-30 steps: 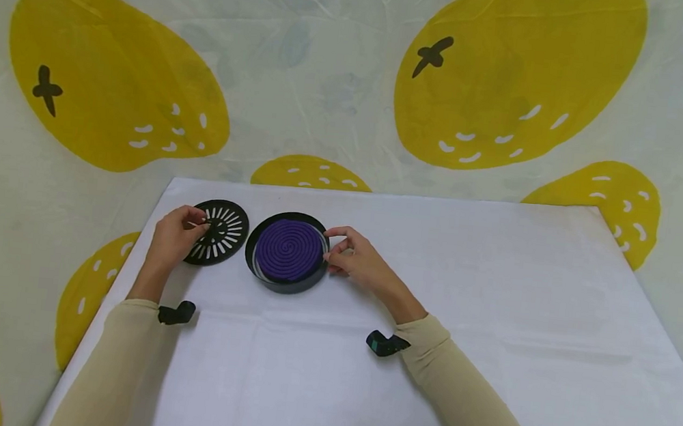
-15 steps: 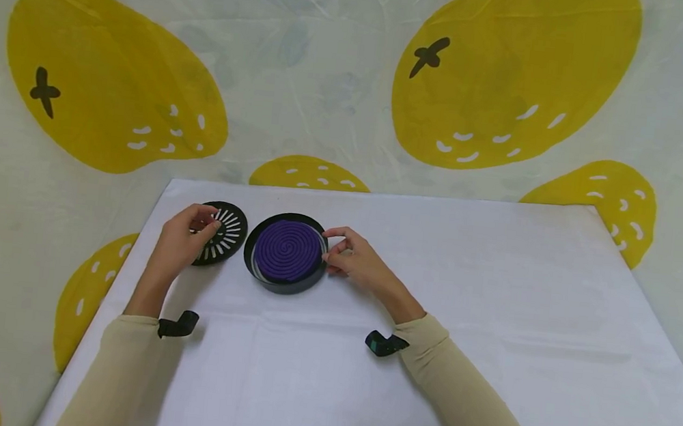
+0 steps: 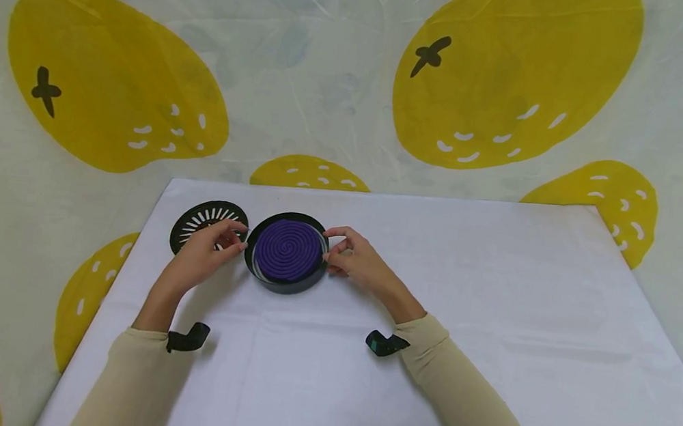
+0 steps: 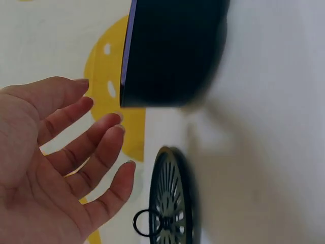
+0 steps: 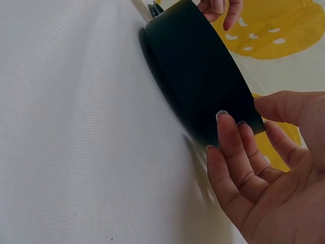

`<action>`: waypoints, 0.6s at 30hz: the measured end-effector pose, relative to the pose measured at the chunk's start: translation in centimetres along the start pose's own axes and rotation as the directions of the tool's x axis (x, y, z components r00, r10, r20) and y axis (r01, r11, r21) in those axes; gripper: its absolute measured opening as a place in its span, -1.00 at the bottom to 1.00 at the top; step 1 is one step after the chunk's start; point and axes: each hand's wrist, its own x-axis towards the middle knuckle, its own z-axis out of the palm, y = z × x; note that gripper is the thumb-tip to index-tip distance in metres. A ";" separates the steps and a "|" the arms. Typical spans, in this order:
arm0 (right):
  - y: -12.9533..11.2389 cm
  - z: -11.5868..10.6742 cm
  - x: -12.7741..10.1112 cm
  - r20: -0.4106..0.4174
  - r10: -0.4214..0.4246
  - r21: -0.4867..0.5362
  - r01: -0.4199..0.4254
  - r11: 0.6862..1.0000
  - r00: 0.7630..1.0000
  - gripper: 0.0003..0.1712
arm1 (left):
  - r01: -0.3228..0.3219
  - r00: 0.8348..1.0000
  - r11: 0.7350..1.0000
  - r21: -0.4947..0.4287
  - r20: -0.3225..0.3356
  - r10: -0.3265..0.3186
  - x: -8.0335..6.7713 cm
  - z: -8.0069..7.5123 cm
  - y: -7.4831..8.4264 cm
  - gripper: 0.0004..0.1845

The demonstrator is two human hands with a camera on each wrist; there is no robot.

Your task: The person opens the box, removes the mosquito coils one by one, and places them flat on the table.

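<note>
Round black holder (image 3: 283, 281) near the far left part of the white-covered tabletop (image 3: 490, 337), with a purple spiral coil (image 3: 288, 250) lying flat inside it. Just left of it, flat on the cloth, a black slotted lid (image 3: 196, 216) with white-looking radial slits; in the left wrist view, seen edge-on with a small ring at its middle.

Right hand (image 3: 354, 257) at the holder's right side, fingers gently bent, thumb over the rim and fingertips (image 5: 223, 118) laid against the black outer wall, as seen in the right wrist view. Light hold on the wall rather than a firm clench.

Left hand (image 3: 204, 258) between lid and holder, partly covering the lid's near edge, fingertips reaching to the holder's left side. In the left wrist view, fingers (image 4: 96, 137) loose and spread, palm open, holding nothing, a slight gap to the holder's wall; actual contact with the rim not clear from the head view.

Beige sleeves (image 3: 460, 396) on both forearms, a dark strap at each wrist. Behind the tabletop, a pale sheet printed with large yellow lemon shapes (image 3: 509, 71).
</note>
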 end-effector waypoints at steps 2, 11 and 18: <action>0.0 0.0 0.0 -0.005 -0.005 -0.007 0.005 1.000 1.000 -0.46 | 0.021 1.000 1.000 -0.012 0.016 -0.021 -0.1 0.3 0.2 -0.64; -0.1 0.1 -0.1 -0.017 -0.009 -0.022 0.009 1.000 1.000 -0.47 | 0.056 0.998 0.997 -0.060 0.015 -0.055 -0.6 1.4 0.5 -0.67; -0.2 -0.1 0.0 0.011 0.010 0.006 -0.010 1.000 1.000 -0.41 | 0.060 0.998 0.995 -0.084 0.020 -0.059 -0.6 2.3 -0.1 -0.68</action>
